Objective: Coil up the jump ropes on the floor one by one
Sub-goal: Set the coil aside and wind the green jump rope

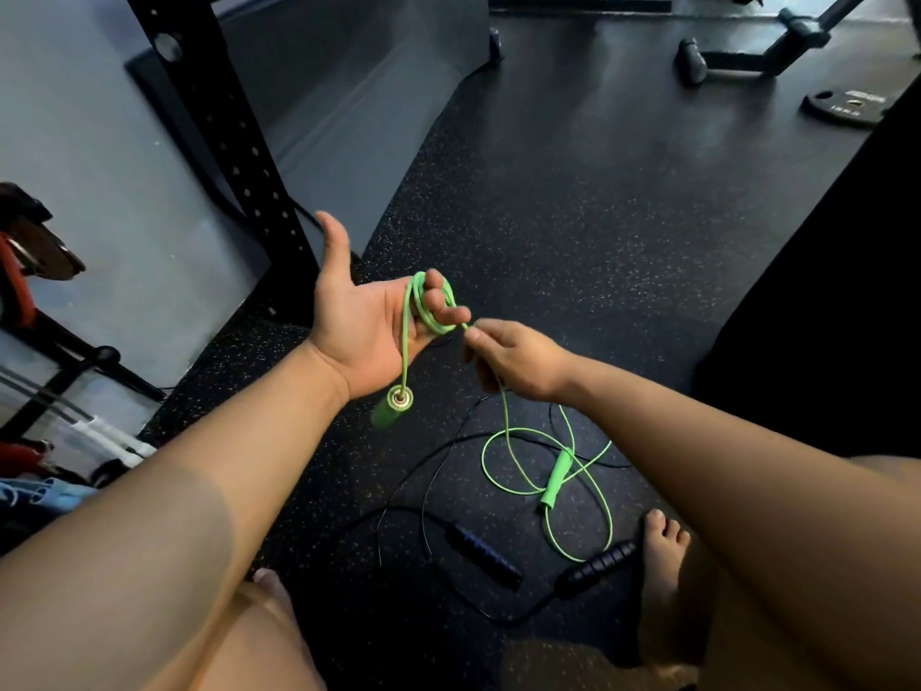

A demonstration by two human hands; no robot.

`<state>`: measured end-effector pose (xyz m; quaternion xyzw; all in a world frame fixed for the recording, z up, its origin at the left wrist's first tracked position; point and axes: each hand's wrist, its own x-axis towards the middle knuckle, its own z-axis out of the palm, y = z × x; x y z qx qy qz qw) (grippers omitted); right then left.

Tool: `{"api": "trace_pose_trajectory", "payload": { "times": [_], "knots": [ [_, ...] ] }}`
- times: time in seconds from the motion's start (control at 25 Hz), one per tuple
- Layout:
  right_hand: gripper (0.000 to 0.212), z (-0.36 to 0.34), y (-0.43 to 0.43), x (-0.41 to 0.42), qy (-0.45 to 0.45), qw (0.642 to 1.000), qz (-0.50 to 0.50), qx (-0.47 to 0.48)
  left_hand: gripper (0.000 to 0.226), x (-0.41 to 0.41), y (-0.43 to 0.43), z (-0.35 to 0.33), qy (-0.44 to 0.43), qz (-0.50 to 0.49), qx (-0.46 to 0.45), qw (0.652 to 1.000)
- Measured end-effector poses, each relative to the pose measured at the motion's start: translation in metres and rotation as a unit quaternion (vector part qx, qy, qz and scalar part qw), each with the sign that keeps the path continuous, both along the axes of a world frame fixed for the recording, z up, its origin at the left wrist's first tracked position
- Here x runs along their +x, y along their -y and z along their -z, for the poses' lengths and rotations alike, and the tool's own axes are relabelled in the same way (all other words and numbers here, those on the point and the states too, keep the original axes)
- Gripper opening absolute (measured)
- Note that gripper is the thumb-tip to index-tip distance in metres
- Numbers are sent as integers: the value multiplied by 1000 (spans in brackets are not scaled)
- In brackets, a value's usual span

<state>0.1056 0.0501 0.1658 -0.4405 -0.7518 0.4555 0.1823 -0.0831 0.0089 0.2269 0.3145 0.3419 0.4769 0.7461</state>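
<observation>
Early days: thin green plastic jump rope [557,478] barely looped round curled left hand [359,331], right hand [518,361] pinching it; black ribbed-handled rope [598,565] untouched.

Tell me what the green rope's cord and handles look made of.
Green cord: thin, smooth, slightly glossy, probably plastic-coated; it holds springy loops. Green handles: matte, likely foam or soft plastic; dangling one's end cap glints like metal.
</observation>
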Motion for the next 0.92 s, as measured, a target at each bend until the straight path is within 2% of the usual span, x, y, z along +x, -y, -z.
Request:
{"api": "trace_pose_trajectory", "payload": {
  "times": [0.12,0.24,0.32,0.4,0.52,0.64,0.8,0.92],
  "knots": [
    [33,4,8,-5,97,992,-61,-44,114,-4,-3,3,38,-78,22,996],
    [28,-5,13,-8,173,977,-122,-35,123,-8,-10,7,53,-144,38,987],
    [27,-18,16,-11,201,968,-151,21,124,-11,-15,12,-10,-167,38,985],
    [29,-33,15,-14,207,961,-156,99,121,-10,-16,17,-130,-155,24,979],
    [30,-53,9,-15,172,955,-137,199,123,-8,-14,24,-278,-44,8,959],
    [30,-64,-3,-5,130,958,-110,229,131,-3,-7,24,-322,105,22,941],
    [33,-58,-21,8,-7,983,-58,175,123,2,3,10,-275,181,-15,944],
    [40,-37,-27,12,-63,990,-2,124,114,4,5,-1,-198,146,-11,969]
  ]
}}
